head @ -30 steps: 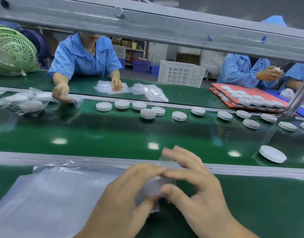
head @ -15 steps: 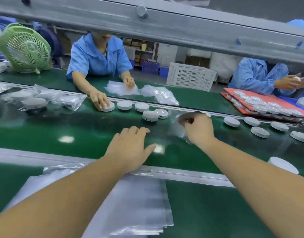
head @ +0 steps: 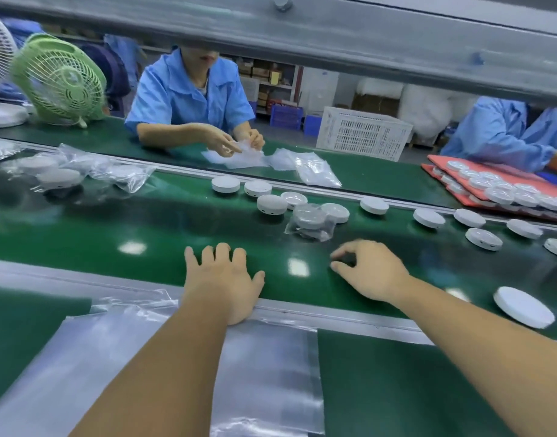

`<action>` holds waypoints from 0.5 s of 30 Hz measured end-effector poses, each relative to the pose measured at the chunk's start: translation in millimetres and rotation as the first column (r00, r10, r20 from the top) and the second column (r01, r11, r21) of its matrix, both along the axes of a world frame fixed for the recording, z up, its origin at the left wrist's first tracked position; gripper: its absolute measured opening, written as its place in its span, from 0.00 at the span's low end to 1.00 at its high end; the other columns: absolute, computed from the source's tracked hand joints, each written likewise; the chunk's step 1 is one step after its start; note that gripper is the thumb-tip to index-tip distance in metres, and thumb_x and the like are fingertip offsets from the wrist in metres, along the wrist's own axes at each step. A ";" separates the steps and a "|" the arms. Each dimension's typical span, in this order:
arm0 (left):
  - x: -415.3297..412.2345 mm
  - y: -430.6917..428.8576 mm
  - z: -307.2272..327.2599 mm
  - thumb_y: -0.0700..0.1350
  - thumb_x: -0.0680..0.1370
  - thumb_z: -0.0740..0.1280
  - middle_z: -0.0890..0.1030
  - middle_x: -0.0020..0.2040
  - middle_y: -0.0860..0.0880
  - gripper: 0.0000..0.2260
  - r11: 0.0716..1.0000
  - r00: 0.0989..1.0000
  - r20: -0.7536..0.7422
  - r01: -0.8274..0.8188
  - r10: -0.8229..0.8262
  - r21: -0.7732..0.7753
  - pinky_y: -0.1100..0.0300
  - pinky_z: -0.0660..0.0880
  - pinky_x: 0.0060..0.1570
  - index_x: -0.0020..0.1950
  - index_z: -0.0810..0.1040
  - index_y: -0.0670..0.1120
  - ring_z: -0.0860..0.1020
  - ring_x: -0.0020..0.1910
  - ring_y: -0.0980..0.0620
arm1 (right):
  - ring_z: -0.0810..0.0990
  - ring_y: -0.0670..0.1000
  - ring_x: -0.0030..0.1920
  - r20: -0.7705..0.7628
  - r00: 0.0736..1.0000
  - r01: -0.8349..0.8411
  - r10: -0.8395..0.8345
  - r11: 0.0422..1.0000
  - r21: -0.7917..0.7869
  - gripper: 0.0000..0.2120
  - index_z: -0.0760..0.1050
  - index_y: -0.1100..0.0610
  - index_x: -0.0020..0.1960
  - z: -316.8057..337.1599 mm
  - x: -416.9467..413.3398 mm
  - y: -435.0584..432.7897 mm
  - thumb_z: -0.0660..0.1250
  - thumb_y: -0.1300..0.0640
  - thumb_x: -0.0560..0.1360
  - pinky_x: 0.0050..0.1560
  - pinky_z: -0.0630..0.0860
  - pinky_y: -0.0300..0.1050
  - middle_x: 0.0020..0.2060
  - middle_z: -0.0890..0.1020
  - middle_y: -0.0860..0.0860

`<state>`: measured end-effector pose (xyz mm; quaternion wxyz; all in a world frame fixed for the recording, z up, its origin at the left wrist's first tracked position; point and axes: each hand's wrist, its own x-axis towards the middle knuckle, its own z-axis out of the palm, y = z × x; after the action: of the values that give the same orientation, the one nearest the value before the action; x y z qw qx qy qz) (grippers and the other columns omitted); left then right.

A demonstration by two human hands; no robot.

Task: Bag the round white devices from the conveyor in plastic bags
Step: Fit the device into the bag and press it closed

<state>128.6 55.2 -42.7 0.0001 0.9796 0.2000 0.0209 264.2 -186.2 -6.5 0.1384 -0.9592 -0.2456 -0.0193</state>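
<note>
While left hand (head: pixel 222 279) lies flat, right hand (head: pixel 370 272) empty, loose: plastic bag (head: pixel 305 232) holds white device (head: pixel 310 216).

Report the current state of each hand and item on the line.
Left hand: open, flat at the near edge of the belt.
Right hand: loosely curled, empty, over the belt.
Bagged device: in its bag, lying on the belt, no hand on it.
Nearest loose device: unbagged, flat on the belt.
Plastic bag stack: empty, flat on the near table.
Green fan: running or not, cannot tell.
</note>
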 end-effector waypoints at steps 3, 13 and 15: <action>-2.4 -1.1 9.2 0.65 0.79 0.42 0.71 0.68 0.45 0.29 0.992 0.999 -0.037 -0.012 0.016 0.126 0.32 0.47 0.72 0.71 0.66 0.51 0.67 0.68 0.41 | 0.72 0.53 0.72 0.182 0.963 0.229 -0.198 0.959 -0.168 0.16 0.78 0.36 0.62 8.6 0.2 -61.1 0.64 0.34 0.77 0.73 0.65 0.60 0.70 0.77 0.44; -78.4 -70.7 50.7 0.68 0.75 0.56 0.79 0.36 0.61 0.18 0.858 0.864 0.290 0.475 -0.413 -0.194 0.62 0.70 0.34 0.41 0.76 0.57 0.75 0.37 0.64 | 0.74 0.63 0.67 -0.066 0.833 0.550 -0.550 0.835 -0.017 0.33 0.64 0.50 0.78 -20.5 8.6 -231.5 0.65 0.37 0.78 0.66 0.71 0.56 0.69 0.75 0.59; -105.2 -77.6 45.2 0.71 0.74 0.55 0.79 0.42 0.64 0.18 0.824 0.839 0.272 0.529 -0.471 -0.205 0.61 0.74 0.41 0.49 0.78 0.63 0.75 0.43 0.66 | 0.75 0.63 0.64 0.006 0.874 0.484 -0.485 0.873 0.053 0.24 0.72 0.51 0.74 -20.5 4.2 -221.4 0.66 0.45 0.81 0.67 0.71 0.56 0.64 0.75 0.60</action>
<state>23.4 -22.4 2.5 0.1611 0.9802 -0.0654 0.0953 268.5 -407.6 -27.0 0.1507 -0.9862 0.0017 -0.0688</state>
